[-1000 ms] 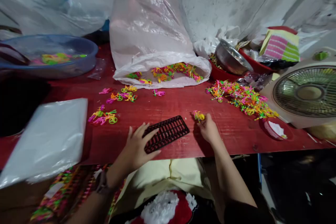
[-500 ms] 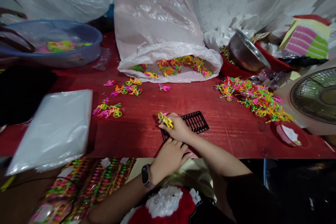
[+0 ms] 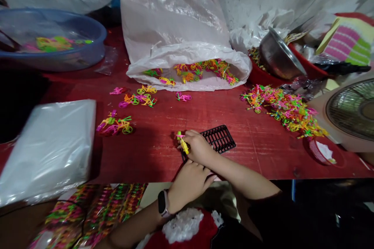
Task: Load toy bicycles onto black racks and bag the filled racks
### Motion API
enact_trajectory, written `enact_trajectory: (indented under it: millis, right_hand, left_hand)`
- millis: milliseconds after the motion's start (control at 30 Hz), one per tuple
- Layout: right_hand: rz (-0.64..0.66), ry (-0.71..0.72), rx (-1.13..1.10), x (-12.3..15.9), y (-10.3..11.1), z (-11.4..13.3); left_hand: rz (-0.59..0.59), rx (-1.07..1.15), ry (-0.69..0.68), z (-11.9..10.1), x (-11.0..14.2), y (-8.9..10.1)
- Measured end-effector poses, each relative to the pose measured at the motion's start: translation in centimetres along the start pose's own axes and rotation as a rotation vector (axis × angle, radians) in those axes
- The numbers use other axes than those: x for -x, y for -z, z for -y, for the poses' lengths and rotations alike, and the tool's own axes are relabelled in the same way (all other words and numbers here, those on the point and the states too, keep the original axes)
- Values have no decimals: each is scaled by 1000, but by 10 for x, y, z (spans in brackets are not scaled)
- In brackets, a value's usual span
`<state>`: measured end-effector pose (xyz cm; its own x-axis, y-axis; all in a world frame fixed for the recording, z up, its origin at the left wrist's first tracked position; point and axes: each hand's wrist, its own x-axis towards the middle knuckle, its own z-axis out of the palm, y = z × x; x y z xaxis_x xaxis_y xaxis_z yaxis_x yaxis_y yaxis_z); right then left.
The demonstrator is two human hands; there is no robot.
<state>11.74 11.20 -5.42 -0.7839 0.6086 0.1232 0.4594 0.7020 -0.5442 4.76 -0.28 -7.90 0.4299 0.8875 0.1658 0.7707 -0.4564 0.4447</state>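
My right hand point(image 3: 199, 148) has its fingers closed on a small toy bicycle point(image 3: 184, 146) of yellow, pink and green plastic, partly covered by the fingers. Beneath that hand lies a black slotted plastic rack point(image 3: 220, 138), flat on the red table, with its left part hidden. My left hand point(image 3: 189, 182), a watch at its wrist, rests at the table's front edge. Its fingers are loosely stretched out, and their tips touch or pass under my right wrist. Several loose toy bicycles point(image 3: 117, 123) lie farther left on the table.
A white plastic bag point(image 3: 175, 15) opens toward me with more toy bicycles inside. At right are a pile of toys point(image 3: 288, 111), a red basket point(image 3: 318, 152) and a fan point(image 3: 356, 109). A blue basin point(image 3: 87, 56) and clear plastic bags point(image 3: 55, 140) are at left.
The toy bicycle has turned in my right hand, showing a narrower side. Both hands sit slightly lower in view. The surroundings have shifted a little as the camera moved.
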Motion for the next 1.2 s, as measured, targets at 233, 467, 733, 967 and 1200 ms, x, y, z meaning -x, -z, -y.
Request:
enact_trajectory:
  millis: [233, 467, 733, 967, 1200]
  right_hand:
    - [20, 76, -189, -3, 44, -35]
    - [-669, -1046, 492, 16, 196, -178]
    - [-378, -922, 628, 45, 166, -215]
    - [-355, -609, 534, 87, 126, -164]
    - [-439, -585, 257, 91, 120, -127]
  left_hand:
    - [-101, -86, -61, -1, -1, 5]
    - [-159, -86, -108, 1, 1, -1]
    - [-452, 224, -204, -3, 30, 15]
    - [-687, 392, 453, 39, 50, 30]
    - [-448, 325, 303, 75, 1, 26]
